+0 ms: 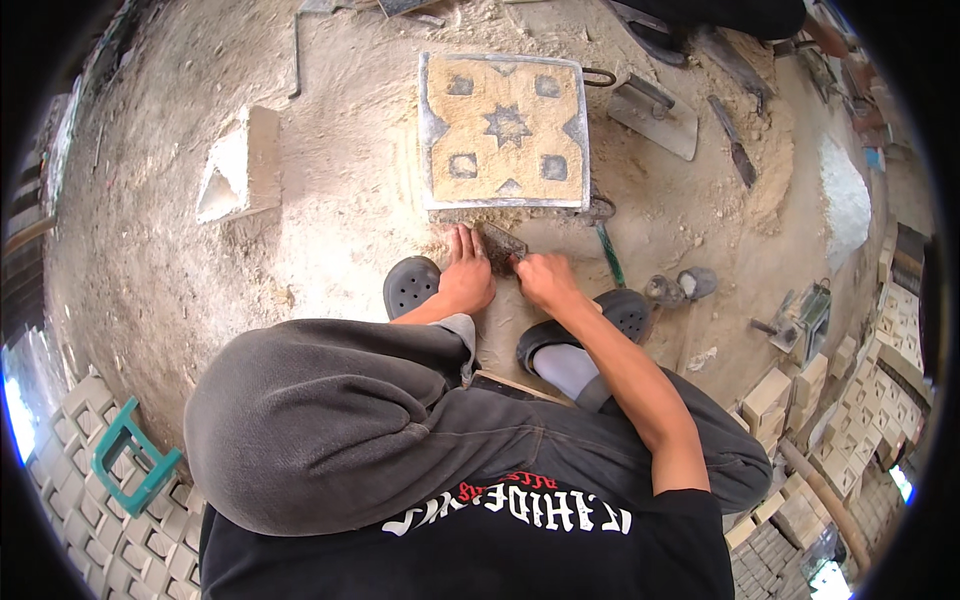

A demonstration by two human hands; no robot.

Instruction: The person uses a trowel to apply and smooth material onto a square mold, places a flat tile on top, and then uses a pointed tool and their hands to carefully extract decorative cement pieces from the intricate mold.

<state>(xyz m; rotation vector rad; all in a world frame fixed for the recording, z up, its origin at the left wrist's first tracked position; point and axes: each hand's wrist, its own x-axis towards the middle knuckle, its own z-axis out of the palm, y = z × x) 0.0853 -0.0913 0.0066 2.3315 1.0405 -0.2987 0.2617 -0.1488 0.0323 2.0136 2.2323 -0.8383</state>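
Note:
In front of me lies a square patterned mould (507, 128) with a pale metal rim, sandy powder and a grey star in its middle. Just below its near edge, my right hand (548, 281) is closed around a small flat-bladed trowel (503, 243), the blade low over the sandy ground. My left hand (468, 276) lies beside the blade, its fingers stretched out towards the mould's near edge. Whether those fingertips touch the blade or only the sand, I cannot tell. Metal loops stick out at the mould's right side.
A pale block (243, 165) stands at the left. To the right lie a rectangular float (655, 115), a long dark trowel (735, 142), a green-handled tool (609, 255) and two round grey lumps (680, 287). Another person's dark clothing (735, 15) shows at the top right.

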